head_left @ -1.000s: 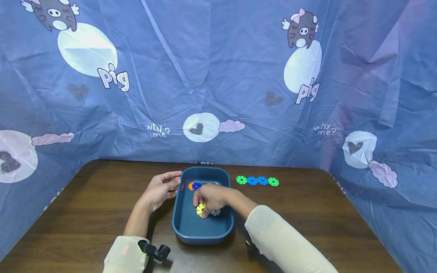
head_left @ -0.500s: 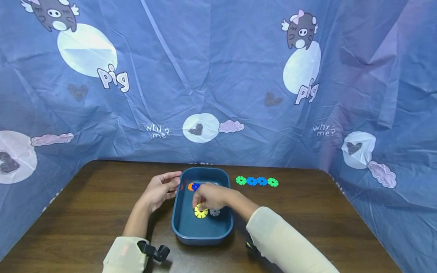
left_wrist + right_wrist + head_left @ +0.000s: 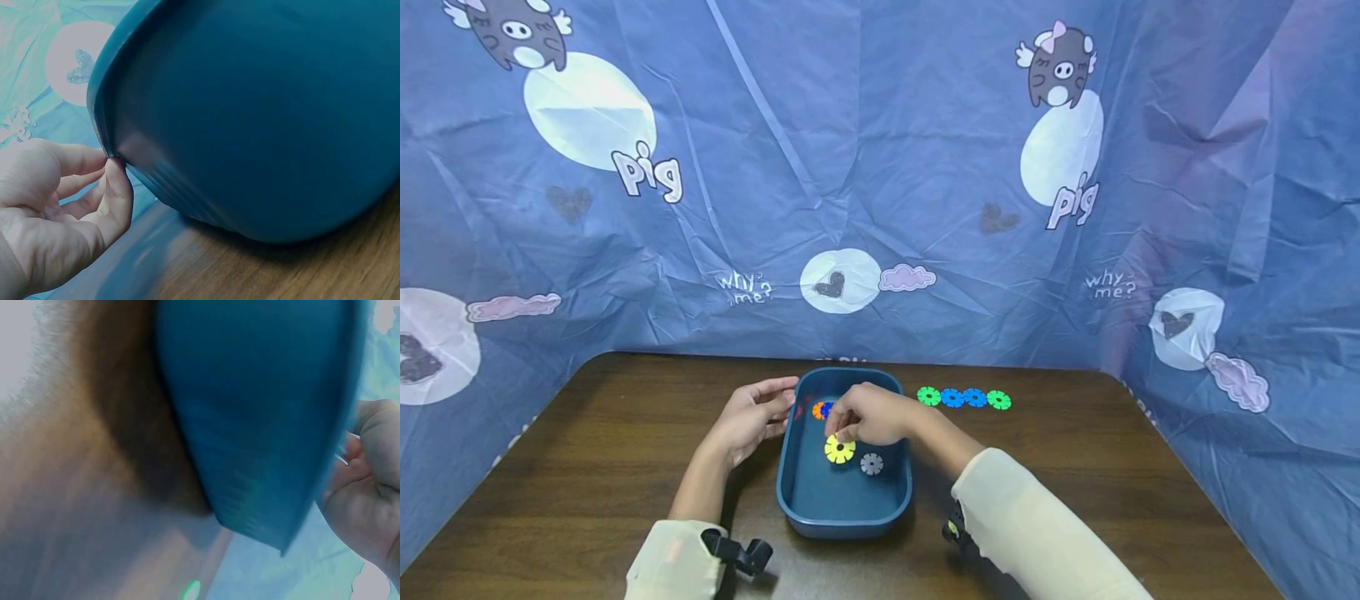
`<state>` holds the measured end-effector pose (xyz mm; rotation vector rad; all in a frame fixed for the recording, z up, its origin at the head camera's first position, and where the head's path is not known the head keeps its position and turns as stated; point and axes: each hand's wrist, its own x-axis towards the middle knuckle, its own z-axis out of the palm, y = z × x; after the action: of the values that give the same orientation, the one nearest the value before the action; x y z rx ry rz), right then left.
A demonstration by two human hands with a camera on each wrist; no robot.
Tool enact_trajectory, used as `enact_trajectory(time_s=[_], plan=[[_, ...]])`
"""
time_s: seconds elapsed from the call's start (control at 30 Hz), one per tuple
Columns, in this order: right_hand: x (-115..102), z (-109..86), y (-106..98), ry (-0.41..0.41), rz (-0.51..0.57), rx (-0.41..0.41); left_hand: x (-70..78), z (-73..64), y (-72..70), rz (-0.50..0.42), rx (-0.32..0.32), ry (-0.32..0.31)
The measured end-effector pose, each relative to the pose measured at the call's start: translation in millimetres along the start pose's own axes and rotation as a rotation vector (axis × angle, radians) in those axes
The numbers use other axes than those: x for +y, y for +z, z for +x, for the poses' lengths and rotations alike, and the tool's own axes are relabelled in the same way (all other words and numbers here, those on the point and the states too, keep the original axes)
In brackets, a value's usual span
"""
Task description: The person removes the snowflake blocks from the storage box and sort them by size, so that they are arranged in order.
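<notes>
My right hand (image 3: 876, 414) is over a dark blue plastic tub (image 3: 844, 527), pinching a yellow notched building disc (image 3: 839, 451) between thumb and fingers. A grey notched disc (image 3: 872, 464) lies in the tub to the right of the yellow one. Farther back inside are an orange disc (image 3: 817, 410) and a dark blue disc (image 3: 826, 409), partly hidden by the right hand. At the tub's left side, my left hand (image 3: 751, 421) holds the rim; in the left wrist view its thumb and index fingertips meet at the tub's edge. The right wrist view hides the pinched disc behind the tub wall.
A joined row of green and blue notched discs (image 3: 963, 398) lies on the brown wooden table (image 3: 1075, 483), right of the tub. A blue printed cloth (image 3: 910, 183) hangs behind and at both sides of the table.
The right hand has lifted the yellow disc and moved it slightly away from the tub's near end, uncovering the grey disc fully. The left hand stays at the rim.
</notes>
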<state>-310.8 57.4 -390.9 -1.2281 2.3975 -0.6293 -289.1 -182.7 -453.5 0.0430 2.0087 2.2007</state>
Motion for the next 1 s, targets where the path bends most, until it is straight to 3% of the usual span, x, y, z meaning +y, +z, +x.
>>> enact_trajectory(time_s=[0.23,0.63,0.83,1.0], plan=[[5,-15.6,-24,-0.003,0.036,0.096,0.6,-0.6,-0.2,0.003,0.003,0.001],[32,-52.8,-62,0.092,0.142,0.234,0.2,-0.5,0.8,0.012,0.012,-0.013],[57,-76.8,-77,0.165,0.252,0.320,0.0,0.1,0.9,0.009,0.011,-0.015],[83,-98.2,-89,0.190,0.223,0.419,-0.4,0.1,-0.1,0.008,0.020,-0.026]])
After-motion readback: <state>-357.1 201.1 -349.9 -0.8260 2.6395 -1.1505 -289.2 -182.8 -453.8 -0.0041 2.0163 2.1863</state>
